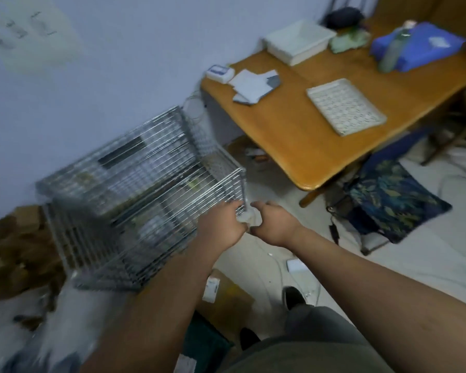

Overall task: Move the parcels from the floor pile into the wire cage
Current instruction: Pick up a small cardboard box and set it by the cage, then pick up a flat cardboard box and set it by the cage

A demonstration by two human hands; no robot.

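Hands together at the near top corner of the wire cage [135, 189]: left hand [223, 224] with fingers hooked over the corner wires, right hand [273, 224] just beside it, seemingly curled round a small white bundle [249, 220] held between the two. Too blurred to tell whether a parcel or a scrap of wrapping.

Inside the cage, dark and pale shapes behind the bars, likely parcels already loaded; not sharp enough to count. Left on the floor: a brown parcel with a white label [226, 292] by the feet, pale plastic bags [51, 319] at lower left, crumpled brown packaging [16, 251] beside the cage's left end.

Beyond, a wooden tabletop [293, 146] with trays and papers, and a patterned blue cloth [388, 203] on the floor beside it.

Risks from here, by judgement: the cage tipping or sliding under a pull on one corner and spilling its load; the bundle snagging on the wires; a stumble over the brown parcel underfoot.
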